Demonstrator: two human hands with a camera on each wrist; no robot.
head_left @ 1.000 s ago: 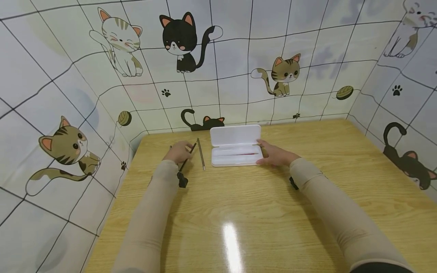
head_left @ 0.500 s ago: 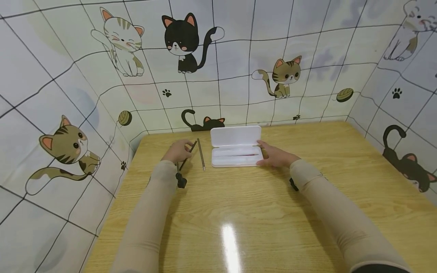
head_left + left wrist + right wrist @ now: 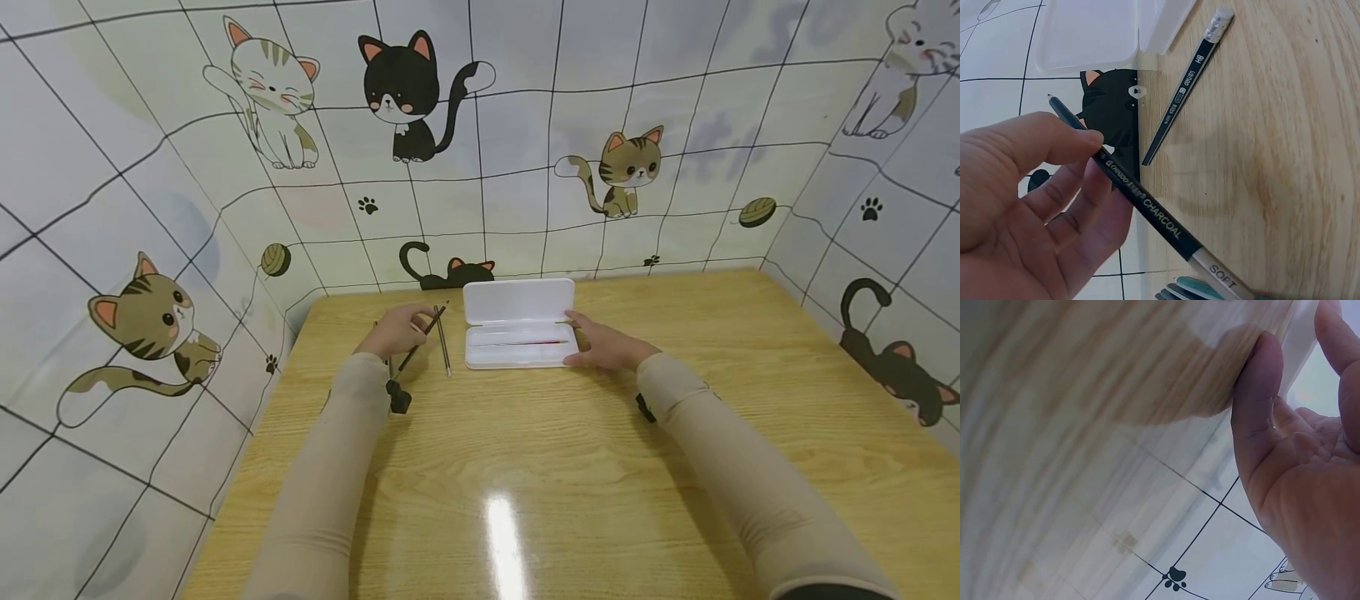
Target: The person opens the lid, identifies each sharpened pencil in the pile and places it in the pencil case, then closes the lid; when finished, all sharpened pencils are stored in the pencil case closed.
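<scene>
Between thumb and fingers my left hand (image 3: 396, 332) pinches a black charcoal pencil (image 3: 1159, 214), marked "SOFT", tilted with its sharpened tip pointing up and away. A black HB pencil (image 3: 1186, 86) with a white eraser end lies on the table beside it, left of the white pencil case (image 3: 519, 302). The case stands with its lid raised against the wall side. Inside its tray lies a thin, partly red stick (image 3: 553, 340), too small to identify. My right hand (image 3: 606, 343) grips the case's right end, thumb at the front corner and fingers toward the hinge.
Several more pencils (image 3: 1191, 289) show at the lower edge of the left wrist view, mostly hidden by my left hand in the head view. Cat-patterned walls (image 3: 517, 200) enclose the wooden table (image 3: 570, 467) at back and sides. Small black wrist devices (image 3: 400, 397) sit under both wrists.
The charcoal pencil in my left hand has shifted up and to the right, its tip now crossing above the HB pencil's far end. My right hand and the case stay put.
</scene>
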